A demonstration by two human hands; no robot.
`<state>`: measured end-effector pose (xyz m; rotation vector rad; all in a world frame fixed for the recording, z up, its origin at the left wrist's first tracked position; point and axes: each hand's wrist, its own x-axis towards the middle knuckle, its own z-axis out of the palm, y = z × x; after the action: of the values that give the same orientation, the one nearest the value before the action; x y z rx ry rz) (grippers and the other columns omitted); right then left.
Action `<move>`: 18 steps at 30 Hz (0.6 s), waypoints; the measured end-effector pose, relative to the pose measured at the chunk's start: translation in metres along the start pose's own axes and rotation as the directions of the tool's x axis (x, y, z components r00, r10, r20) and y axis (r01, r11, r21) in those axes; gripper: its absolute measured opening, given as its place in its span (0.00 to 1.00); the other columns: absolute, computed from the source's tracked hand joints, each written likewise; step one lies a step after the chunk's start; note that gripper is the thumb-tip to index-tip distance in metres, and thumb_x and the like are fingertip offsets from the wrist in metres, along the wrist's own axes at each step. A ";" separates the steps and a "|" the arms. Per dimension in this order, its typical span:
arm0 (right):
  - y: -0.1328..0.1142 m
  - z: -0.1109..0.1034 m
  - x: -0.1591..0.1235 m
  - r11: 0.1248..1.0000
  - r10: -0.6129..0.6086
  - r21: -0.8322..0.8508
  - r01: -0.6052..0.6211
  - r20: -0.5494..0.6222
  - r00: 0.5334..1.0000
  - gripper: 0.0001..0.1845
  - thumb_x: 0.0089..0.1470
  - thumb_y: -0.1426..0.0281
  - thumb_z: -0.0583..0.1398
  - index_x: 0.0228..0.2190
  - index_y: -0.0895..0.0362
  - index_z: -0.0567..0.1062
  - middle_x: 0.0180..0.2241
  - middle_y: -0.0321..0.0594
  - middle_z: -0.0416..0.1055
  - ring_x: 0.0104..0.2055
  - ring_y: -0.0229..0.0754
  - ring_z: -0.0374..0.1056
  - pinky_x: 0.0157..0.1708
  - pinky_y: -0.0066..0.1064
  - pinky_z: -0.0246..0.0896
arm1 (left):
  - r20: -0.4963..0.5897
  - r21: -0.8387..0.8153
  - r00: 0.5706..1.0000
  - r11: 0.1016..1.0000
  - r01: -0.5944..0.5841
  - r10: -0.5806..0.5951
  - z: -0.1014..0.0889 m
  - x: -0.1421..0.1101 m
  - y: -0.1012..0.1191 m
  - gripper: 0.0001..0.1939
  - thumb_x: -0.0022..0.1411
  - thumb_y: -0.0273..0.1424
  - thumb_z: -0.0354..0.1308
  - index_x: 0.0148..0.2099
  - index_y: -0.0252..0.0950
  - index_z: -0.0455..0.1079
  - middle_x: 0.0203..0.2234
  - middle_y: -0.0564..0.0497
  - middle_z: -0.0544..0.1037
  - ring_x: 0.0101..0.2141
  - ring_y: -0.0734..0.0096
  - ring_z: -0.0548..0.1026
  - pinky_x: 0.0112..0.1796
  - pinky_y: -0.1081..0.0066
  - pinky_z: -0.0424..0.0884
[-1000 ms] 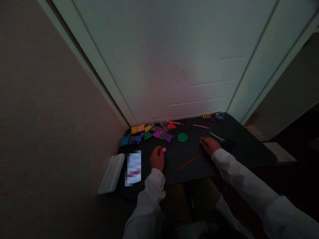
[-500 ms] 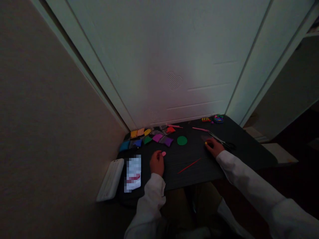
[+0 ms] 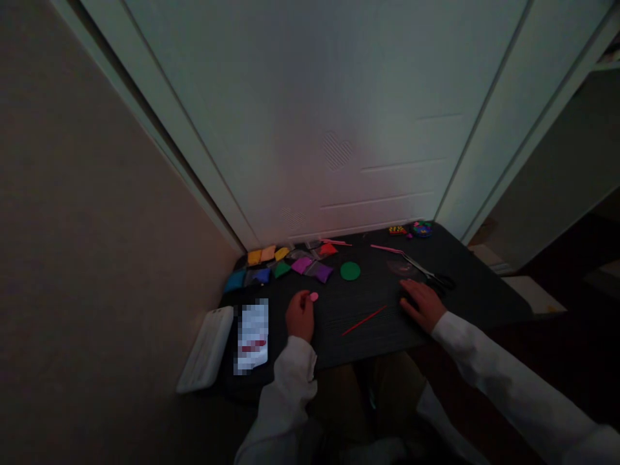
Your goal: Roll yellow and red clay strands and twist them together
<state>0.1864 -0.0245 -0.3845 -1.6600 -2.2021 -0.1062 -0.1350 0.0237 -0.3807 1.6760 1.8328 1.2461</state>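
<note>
Near the table's front left, my left hand (image 3: 300, 316) is closed, with a small pink clay disc (image 3: 314, 296) pinched at its fingertips. My right hand (image 3: 422, 305) lies palm down on the dark table, fingers stretched out; whatever is under the palm is hidden. Between the hands a thin red clay strand (image 3: 364, 320) rests on the tabletop. A flat green clay disc (image 3: 350, 270) lies farther back. Just beyond my right fingers are a pair of scissors (image 3: 420, 266) and a clear round film-like piece (image 3: 400, 267).
Packets of coloured clay (image 3: 303, 265) line the back left of the table (image 3: 329, 349). A phone (image 3: 252, 336) with a blurred screen and a white power strip-like object (image 3: 207, 349) lie at left. Pink strips (image 3: 386, 248) and small decorated clay pieces (image 3: 422, 228) sit at the back right.
My right hand has flattened out onto the table and shifted slightly nearer me. The small yellow piece at its fingertips is out of sight. My left hand still holds the pink disc.
</note>
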 end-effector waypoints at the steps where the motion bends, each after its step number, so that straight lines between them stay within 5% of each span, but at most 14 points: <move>1: -0.003 0.001 0.004 0.999 -0.010 -0.031 0.010 0.010 1.000 0.28 0.51 0.59 0.45 0.52 0.59 0.52 0.53 0.45 0.54 0.55 0.44 0.47 0.52 0.44 0.41 | 0.001 -0.003 1.000 1.000 0.000 0.000 0.000 0.000 0.000 0.12 0.53 0.34 0.46 0.39 0.37 0.65 0.33 0.49 0.73 0.33 0.70 0.70 0.35 0.68 0.66; 5: -0.009 0.011 0.021 0.991 -0.062 -0.117 0.069 0.062 0.996 0.31 0.52 0.57 0.43 0.54 0.59 0.46 0.56 0.44 0.45 0.58 0.44 0.40 0.53 0.45 0.33 | -0.001 -0.004 1.000 1.000 -0.008 0.008 0.000 0.000 0.000 0.12 0.54 0.34 0.46 0.40 0.38 0.65 0.33 0.49 0.72 0.34 0.70 0.70 0.35 0.68 0.66; 12: 0.000 0.023 0.050 0.987 -0.029 -0.156 0.045 0.102 0.994 0.31 0.52 0.55 0.41 0.54 0.58 0.47 0.56 0.43 0.45 0.58 0.43 0.40 0.53 0.44 0.33 | 0.000 -0.024 1.000 1.000 0.011 -0.011 -0.001 0.000 0.001 0.12 0.53 0.33 0.47 0.39 0.38 0.65 0.32 0.50 0.73 0.34 0.70 0.70 0.35 0.68 0.66; 18: -0.004 0.016 0.030 0.981 -0.144 -0.103 0.162 0.164 0.976 0.34 0.51 0.55 0.43 0.55 0.60 0.46 0.56 0.46 0.45 0.57 0.44 0.41 0.53 0.42 0.37 | 0.000 -0.011 1.000 1.000 0.010 -0.010 -0.002 -0.001 0.003 0.12 0.53 0.33 0.47 0.39 0.37 0.66 0.33 0.49 0.73 0.33 0.70 0.70 0.36 0.68 0.65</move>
<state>0.1715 0.0058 -0.3886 -1.6043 -2.4842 -0.1524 -0.1345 0.0220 -0.3773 1.6584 1.8286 1.2497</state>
